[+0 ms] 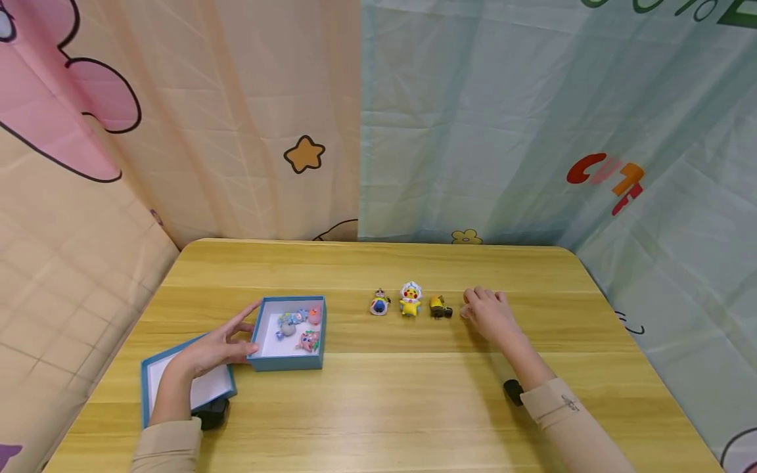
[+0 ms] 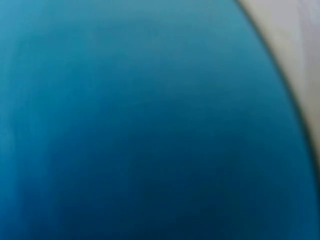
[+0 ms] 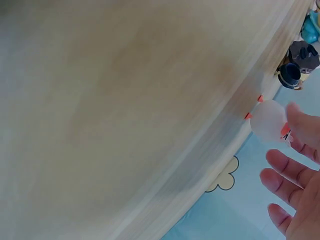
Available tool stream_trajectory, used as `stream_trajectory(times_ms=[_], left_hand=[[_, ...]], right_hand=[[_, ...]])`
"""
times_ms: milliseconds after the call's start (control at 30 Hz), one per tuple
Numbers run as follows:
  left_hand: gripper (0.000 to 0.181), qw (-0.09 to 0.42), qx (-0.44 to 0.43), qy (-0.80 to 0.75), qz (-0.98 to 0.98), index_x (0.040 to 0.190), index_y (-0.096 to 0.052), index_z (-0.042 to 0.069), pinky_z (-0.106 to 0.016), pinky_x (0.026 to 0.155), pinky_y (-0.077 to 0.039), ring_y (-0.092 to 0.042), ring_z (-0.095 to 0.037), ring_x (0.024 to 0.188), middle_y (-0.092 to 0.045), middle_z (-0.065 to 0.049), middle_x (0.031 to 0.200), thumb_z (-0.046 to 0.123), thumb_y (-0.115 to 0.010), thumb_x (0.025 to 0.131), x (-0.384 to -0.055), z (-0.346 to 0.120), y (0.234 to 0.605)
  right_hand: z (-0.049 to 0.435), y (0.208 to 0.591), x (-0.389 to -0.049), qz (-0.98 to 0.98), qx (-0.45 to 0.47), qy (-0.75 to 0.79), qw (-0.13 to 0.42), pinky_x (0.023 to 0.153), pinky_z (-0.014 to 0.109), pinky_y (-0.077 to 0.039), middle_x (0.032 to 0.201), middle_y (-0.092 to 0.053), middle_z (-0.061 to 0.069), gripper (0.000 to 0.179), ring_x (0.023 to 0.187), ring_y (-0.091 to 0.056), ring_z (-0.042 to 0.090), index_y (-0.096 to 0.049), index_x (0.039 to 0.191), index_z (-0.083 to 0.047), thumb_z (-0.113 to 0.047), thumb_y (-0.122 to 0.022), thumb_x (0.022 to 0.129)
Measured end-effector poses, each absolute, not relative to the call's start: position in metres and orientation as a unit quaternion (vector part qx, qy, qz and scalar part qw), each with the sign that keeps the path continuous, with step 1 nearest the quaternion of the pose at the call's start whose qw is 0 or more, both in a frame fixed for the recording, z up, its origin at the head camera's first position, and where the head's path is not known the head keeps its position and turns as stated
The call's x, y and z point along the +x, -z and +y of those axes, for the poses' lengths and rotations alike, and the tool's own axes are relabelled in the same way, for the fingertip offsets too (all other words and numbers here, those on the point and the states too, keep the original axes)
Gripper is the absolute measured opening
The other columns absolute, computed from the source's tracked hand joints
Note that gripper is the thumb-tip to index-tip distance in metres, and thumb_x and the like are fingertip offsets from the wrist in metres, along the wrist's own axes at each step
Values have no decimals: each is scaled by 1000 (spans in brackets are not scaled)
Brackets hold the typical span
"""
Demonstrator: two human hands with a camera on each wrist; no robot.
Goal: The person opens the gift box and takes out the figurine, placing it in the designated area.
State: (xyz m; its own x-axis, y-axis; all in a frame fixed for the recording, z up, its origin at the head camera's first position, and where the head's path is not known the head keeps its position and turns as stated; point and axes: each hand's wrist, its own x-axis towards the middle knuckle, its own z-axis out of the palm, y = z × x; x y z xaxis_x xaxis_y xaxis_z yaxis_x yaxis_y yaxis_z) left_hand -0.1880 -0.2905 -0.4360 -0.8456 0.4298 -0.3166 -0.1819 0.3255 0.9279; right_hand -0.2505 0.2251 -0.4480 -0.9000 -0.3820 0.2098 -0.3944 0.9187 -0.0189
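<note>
My left hand (image 1: 215, 345) rests against the left side of a blue box (image 1: 288, 363), thumb at its rim and index finger along the far left corner. Several small toy figures lie inside, among them a pink one (image 1: 308, 340) and a grey-blue one (image 1: 287, 328). To the right, my right hand (image 1: 489, 312) pinches a small white toy figure (image 3: 267, 121) with orange-red feet, close over the table. Beside it stands a yellow and black figure (image 1: 439, 307), then a yellow Pikachu figure (image 1: 411, 300) in a white hood and a blue-and-white figure (image 1: 380, 303).
A blue box lid (image 1: 155, 374), white inside, lies on the wooden table (image 1: 378, 414) under my left forearm. Printed curtains (image 1: 449, 131) hang behind the table's far edge. Only a blurred blue surface (image 2: 150, 110) fills most of the left wrist view.
</note>
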Motion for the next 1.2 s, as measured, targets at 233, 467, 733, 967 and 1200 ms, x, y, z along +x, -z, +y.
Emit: stream_trajectory(times_ms=[233,467,733,967,1200], left_hand=[[88,267,80,-577,768,148,4,22,-44,87,-45,-46,-34,108,-10,-30,137,15,-60,89,-187,-290,437],[88,267,83,-579,766,148,5,23,-43,87,-45,-46,-35,108,-10,-30,136,15,-60,89,-186,-291,437],[88,268,80,-580,765,148,4,23,-42,86,-46,-48,-33,104,-11,-29,136,15,-61,89,-186,-291,437],[87,267,82,-579,766,148,4,24,-42,86,-46,-47,-33,106,-11,-29,136,15,-60,89,-187,-291,437],[87,268,79,-577,767,148,5,24,-43,87,-46,-47,-34,107,-11,-29,136,15,-60,89,-187,-290,435]], right_hand=[[228,451,-252,-974,199,-27,101,78,49,-36,84,-51,5,25,83,-51,29,-50,92,-10,-24,-69,82],[229,450,-252,-976,195,-28,89,80,50,-36,88,-51,7,26,86,-52,31,-51,100,-9,-24,-67,84],[229,450,-252,-978,191,-19,81,78,50,-37,90,-51,8,30,86,-52,31,-52,104,-9,-24,-67,83],[228,449,-251,-980,186,-22,73,77,50,-37,91,-51,8,32,87,-52,31,-52,107,-10,-25,-67,84],[220,440,-252,-979,186,-34,73,82,51,-36,96,-53,8,37,92,-52,32,-52,115,-11,-23,-68,84]])
